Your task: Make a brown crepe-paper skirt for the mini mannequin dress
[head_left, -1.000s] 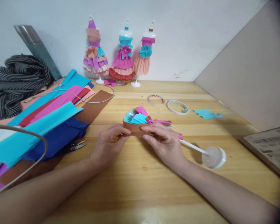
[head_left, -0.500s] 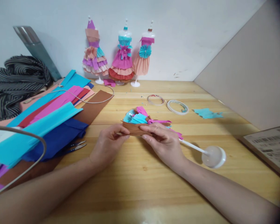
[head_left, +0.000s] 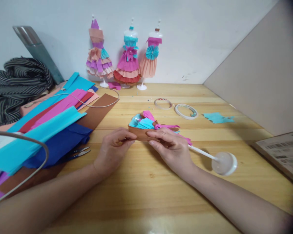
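Note:
A small dress form lies on its side on the table, dressed in turquoise crepe paper (head_left: 146, 123) and magenta crepe paper (head_left: 169, 126). Its white stand (head_left: 224, 163) points to the right. Along its near side runs a brown crepe paper strip (head_left: 141, 133). My left hand (head_left: 114, 148) pinches the strip's left end between thumb and fingers. Thumb and fingertips of my right hand (head_left: 174, 149) close on the same strip farther right, with part of the dress form hidden behind that hand.
Crepe paper sheets (head_left: 39, 136), small snips (head_left: 79, 153) and a cable (head_left: 45, 152) lie at left. Three dressed forms (head_left: 130, 61) stand by the wall. Two tape rolls (head_left: 186, 111), a turquoise scrap (head_left: 218, 117) and a cardboard box (head_left: 280, 152) are at right.
Both hands keep their pinch on the brown strip, almost unmoved. The view has shifted very slightly.

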`<state>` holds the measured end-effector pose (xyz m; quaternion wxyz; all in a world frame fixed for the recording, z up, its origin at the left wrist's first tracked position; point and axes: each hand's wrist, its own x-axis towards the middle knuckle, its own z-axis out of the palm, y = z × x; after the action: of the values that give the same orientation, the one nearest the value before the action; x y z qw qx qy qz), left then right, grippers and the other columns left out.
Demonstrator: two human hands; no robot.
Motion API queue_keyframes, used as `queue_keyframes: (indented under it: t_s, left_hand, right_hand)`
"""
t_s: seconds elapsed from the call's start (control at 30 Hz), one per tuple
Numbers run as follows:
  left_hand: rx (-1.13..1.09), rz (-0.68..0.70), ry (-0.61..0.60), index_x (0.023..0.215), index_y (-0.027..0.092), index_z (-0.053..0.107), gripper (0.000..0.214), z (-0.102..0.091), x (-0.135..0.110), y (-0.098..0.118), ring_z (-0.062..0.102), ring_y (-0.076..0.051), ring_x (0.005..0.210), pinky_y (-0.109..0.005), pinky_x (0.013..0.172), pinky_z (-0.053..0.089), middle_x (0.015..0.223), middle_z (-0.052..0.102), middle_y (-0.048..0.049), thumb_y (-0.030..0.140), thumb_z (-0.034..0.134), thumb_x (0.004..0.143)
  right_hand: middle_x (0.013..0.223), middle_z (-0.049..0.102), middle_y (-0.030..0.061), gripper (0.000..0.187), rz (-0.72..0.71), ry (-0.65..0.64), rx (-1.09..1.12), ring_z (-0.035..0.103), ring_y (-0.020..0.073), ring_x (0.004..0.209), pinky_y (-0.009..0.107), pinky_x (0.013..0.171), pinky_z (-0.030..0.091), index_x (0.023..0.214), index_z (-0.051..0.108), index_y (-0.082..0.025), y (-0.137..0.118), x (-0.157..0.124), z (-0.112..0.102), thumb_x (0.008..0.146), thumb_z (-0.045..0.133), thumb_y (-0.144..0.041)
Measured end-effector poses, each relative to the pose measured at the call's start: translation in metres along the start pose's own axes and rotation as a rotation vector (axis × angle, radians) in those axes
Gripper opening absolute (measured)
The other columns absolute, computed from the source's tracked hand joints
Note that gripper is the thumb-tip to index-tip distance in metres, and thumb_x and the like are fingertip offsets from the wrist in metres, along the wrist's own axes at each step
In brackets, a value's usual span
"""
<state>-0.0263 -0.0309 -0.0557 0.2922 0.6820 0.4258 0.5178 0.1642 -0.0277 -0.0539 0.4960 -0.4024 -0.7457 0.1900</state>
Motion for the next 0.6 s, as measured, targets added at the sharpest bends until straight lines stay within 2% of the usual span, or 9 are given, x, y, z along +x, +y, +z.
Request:
queue_keyframes:
  t_s: [0.23,0.6]
  left_hand:
    - [0.023,0.029,-0.015,0.085,0.018,0.069,0.014,-0.0016,0.0022,-0.0005,0.061,-0.01,0.073,-0.018,0.062,0.048,0.08,0.066,-0.0015,0.008,0.061,0.078]
    - [0.074,0.019,-0.025,0.083,0.019,0.067,0.012,-0.0014,-0.0007,-0.0034,0.062,-0.012,0.072,-0.022,0.065,0.049,0.079,0.066,-0.0016,0.011,0.06,0.079]
  right_hand:
    - [0.078,0.067,0.003,0.021,0.012,0.012,0.003,0.061,0.0172,0.074,0.031,0.065,0.051,0.095,0.072,-0.024,0.0014,-0.0008,0.0006,0.079,0.064,-0.013]
    - [0.077,0.068,0.0035,0.019,0.038,0.004,-0.007,0.062,0.0181,0.073,0.033,0.065,0.051,0.094,0.072,-0.025,0.0002,-0.0004,-0.0003,0.079,0.064,-0.016]
